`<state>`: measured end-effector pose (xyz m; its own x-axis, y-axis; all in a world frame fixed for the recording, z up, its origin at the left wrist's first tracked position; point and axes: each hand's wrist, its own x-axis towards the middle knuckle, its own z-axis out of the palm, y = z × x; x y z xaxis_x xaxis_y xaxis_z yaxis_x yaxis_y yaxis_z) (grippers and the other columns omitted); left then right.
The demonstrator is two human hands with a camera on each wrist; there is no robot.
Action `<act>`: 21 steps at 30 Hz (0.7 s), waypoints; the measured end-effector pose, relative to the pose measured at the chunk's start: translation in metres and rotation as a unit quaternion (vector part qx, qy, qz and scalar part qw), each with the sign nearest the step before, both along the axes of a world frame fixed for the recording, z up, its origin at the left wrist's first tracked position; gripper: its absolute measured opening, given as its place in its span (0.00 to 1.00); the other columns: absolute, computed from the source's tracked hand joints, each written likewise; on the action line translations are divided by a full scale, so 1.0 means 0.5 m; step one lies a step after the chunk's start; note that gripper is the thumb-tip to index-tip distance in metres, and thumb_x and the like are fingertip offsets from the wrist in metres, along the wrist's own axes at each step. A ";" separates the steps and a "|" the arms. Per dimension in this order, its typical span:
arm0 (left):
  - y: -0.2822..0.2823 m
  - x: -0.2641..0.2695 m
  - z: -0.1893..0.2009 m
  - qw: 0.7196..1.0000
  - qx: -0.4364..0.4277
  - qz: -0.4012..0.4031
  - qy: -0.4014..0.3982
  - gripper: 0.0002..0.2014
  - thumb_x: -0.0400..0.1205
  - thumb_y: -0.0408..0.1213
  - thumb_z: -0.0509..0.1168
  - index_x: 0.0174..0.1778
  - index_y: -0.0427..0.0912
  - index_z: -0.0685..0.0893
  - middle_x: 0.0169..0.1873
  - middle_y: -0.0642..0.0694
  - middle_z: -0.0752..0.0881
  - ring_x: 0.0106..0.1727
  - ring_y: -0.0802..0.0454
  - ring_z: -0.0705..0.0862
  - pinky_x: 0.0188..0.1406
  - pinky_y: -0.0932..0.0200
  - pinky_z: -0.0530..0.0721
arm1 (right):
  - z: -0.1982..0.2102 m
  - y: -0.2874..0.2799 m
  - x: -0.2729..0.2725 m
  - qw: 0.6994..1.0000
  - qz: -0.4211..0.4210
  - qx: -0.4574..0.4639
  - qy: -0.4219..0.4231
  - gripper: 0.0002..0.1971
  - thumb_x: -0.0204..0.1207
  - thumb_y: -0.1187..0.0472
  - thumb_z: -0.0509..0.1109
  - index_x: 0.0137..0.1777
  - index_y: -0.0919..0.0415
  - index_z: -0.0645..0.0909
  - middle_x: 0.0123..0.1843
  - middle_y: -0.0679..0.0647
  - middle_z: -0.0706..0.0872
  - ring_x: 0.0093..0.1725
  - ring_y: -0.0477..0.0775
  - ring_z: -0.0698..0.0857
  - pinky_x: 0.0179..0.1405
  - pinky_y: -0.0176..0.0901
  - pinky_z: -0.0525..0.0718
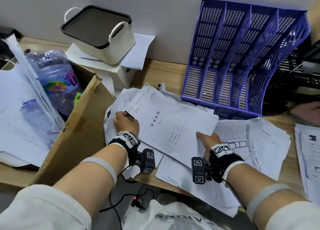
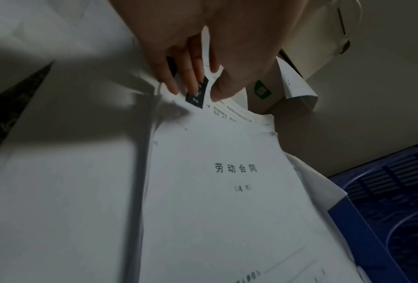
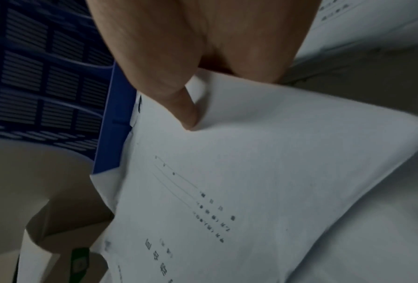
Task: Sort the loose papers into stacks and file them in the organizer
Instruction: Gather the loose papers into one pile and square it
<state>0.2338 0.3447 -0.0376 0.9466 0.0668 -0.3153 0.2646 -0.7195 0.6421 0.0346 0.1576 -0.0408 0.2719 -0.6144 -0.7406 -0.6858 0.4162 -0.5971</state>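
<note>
A thick stack of white papers, its top sheet printed with a title in the middle, sits between my hands in front of the blue organizer. My left hand grips the stack's left end, thumb on top and fingers curled round a dark-printed sheet. My right hand holds the near right corner, thumb pressed on the top sheet, fingers hidden under the papers. The organizer's slots look empty; its blue wall stands close to the stack.
More loose sheets lie under and right of the stack, another pile at the far right. An open cardboard box with a bottle and papers stands left. A cream lidded basket rests at the back. Black trays stand right of the organizer.
</note>
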 end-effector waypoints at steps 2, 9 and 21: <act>0.015 -0.001 0.003 0.999 0.024 0.009 0.035 0.17 0.78 0.31 0.65 0.62 0.34 0.74 0.62 0.31 0.82 0.61 0.31 0.83 0.57 0.48 0.80 | 0.000 0.004 0.013 1.000 0.007 0.000 0.000 0.21 0.78 0.62 0.68 0.69 0.69 0.77 0.68 0.64 0.83 0.54 0.62 0.80 0.54 0.45 0.75; 0.088 -0.010 -0.003 0.976 0.065 0.056 0.201 0.30 0.81 0.46 0.63 0.74 0.28 0.72 0.66 0.33 0.83 0.63 0.33 0.84 0.50 0.52 0.79 | -0.001 0.006 0.049 1.000 -0.014 -0.014 -0.003 0.20 0.81 0.65 0.64 0.72 0.69 0.75 0.70 0.64 0.81 0.67 0.66 0.80 0.56 0.43 0.73; 0.143 -0.092 -0.019 0.979 0.050 0.134 0.143 0.48 0.67 0.66 0.73 0.80 0.47 0.69 0.77 0.38 0.72 0.79 0.33 0.68 0.78 0.35 0.68 | -0.006 0.002 0.047 0.999 0.003 0.033 0.021 0.22 0.84 0.60 0.62 0.75 0.69 0.69 0.67 0.59 0.79 0.66 0.66 0.79 0.48 0.44 0.69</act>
